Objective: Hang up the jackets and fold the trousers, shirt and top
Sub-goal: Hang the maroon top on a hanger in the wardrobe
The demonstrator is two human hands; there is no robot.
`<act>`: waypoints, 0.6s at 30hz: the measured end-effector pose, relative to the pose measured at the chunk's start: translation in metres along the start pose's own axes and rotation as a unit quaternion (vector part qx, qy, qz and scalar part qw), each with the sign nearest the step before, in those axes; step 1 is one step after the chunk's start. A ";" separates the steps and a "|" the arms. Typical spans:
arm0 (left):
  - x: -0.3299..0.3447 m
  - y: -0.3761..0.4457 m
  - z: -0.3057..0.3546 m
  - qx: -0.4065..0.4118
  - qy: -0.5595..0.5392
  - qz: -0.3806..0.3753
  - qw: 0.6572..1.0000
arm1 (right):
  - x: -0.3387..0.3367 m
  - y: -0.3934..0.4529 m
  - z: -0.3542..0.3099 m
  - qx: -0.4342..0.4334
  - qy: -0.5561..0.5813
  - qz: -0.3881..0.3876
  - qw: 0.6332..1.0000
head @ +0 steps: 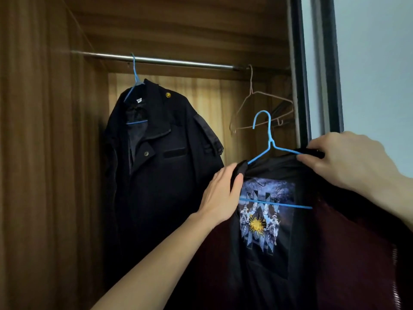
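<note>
A dark navy jacket [161, 153] hangs on a blue hanger [134, 74] from the metal rail [178, 61] inside a wooden wardrobe. Lower right, a dark maroon jacket [335, 253] with a black lining and a printed picture patch [266, 215] sits on a second blue wire hanger [268, 139], its hook free below the rail. My left hand [221, 198] grips the jacket's left shoulder. My right hand [348, 157] pinches the right shoulder together with the hanger arm.
An empty pink wire hanger [257, 108] hangs at the right end of the rail, just behind the held hanger's hook. Wooden wardrobe walls [44, 153] close in on the left and back. A dark door frame [301, 74] stands at the right.
</note>
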State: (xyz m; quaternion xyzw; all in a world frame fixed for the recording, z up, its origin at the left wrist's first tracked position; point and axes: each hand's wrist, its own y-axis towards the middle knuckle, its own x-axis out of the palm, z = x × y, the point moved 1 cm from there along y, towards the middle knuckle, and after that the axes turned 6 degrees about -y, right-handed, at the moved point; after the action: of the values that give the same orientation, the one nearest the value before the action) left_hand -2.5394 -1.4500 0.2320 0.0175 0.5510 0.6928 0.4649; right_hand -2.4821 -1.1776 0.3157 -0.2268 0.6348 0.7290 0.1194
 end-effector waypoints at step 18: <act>0.006 0.139 0.008 -0.120 -0.187 0.025 0.975 | -0.036 0.099 -0.031 -0.047 -0.107 0.100 0.988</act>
State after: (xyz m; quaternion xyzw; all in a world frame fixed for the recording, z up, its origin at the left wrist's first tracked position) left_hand -2.6253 -1.4348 0.3404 0.1047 0.3659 0.7498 0.5412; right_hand -2.4910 -1.2199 0.4162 -0.0888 0.6026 0.7864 0.1025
